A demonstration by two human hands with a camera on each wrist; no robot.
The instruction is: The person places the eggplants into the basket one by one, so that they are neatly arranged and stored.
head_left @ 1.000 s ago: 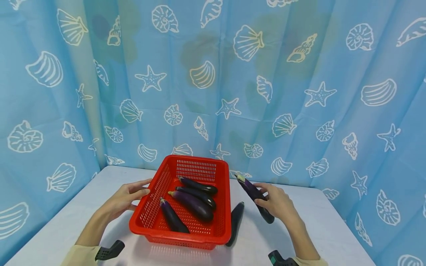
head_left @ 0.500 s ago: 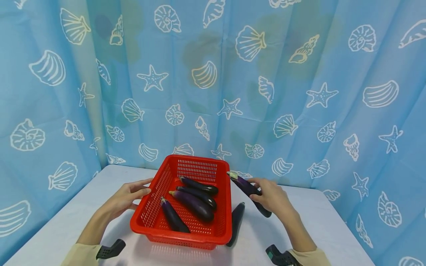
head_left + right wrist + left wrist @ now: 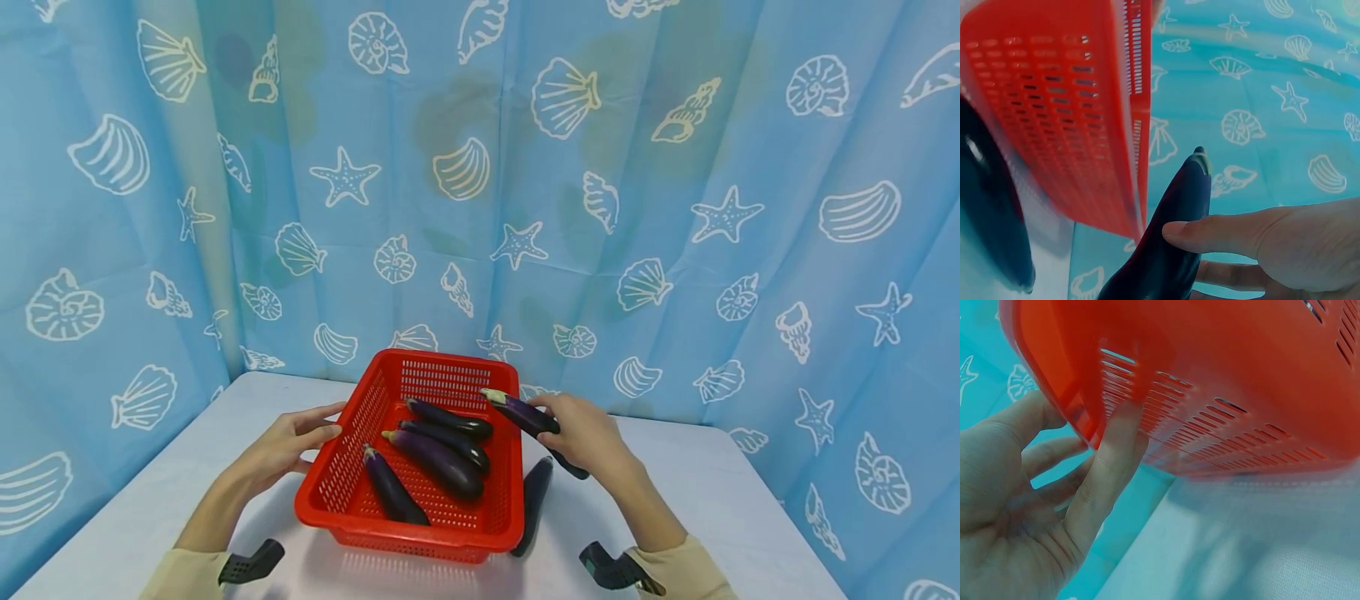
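Right hand (image 3: 585, 435) grips an eggplant (image 3: 520, 412) over the red basket (image 3: 358, 419) rim; left hand (image 3: 288, 442), fingers straight, steadies it. Next: lower and release inside.

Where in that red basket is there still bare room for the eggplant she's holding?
In the basket, the mesh floor is bare along the left wall and the far end. Four eggplants crowd the middle and right. The right hand holds the held eggplant over the right rim.

A basket (image 3: 504, 467) sits at the lower centre of the frame on the tabletop (image 3: 720, 492), with four eggplants (image 3: 435, 458) in it. Another eggplant (image 3: 532, 500) lies just right of it. A curtain (image 3: 675, 208) hangs behind.
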